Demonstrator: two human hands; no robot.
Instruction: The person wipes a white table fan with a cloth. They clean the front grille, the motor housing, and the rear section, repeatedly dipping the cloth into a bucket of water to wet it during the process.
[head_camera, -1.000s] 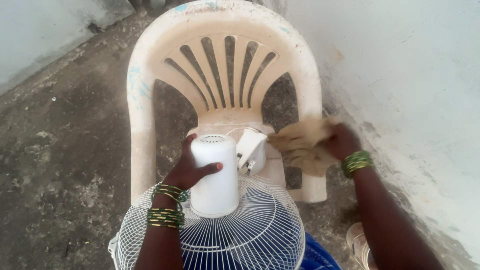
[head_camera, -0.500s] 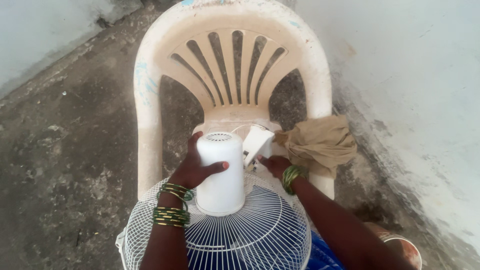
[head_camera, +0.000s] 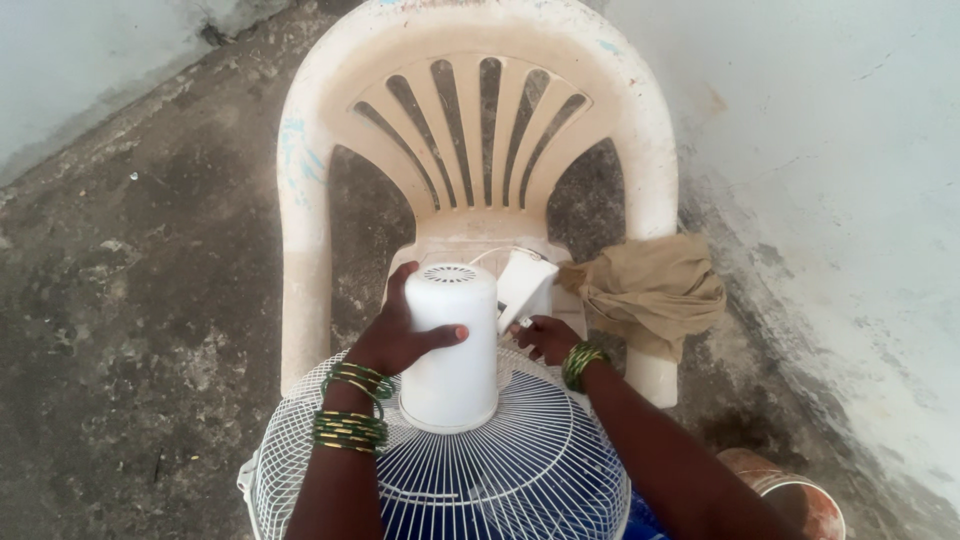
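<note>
Since the earlier frames the right hand (head_camera: 545, 335) has let go of the tan cloth (head_camera: 652, 290), which now hangs draped over the chair's right armrest, and has dropped to the small white box (head_camera: 525, 287) behind the motor housing. Whether its fingers pinch the box or only touch it cannot be told, since the housing and the box hide the fingertips.

One cream plastic chair (head_camera: 480, 150) carries everything; its seat is almost wholly covered and its front legs are cut off from view. One white wire fan guard (head_camera: 440, 470) lies face down across the seat's front edge, its lower rim running out of the bottom of the frame, with dark blue showing through the wires. One white cylindrical motor housing (head_camera: 450, 345) stands upright at the guard's centre, smooth-sided, with a ring of small vent slots on its flat top.

Left hand (head_camera: 400, 335) wraps the housing's left side, thumb across the front, holding it firmly. Both wrists wear green and gold bangles: two stacks on the left, one on the right. One rust-coloured round vessel (head_camera: 790, 495) sits on the floor at the bottom right, partly cropped and hard to identify.
</note>
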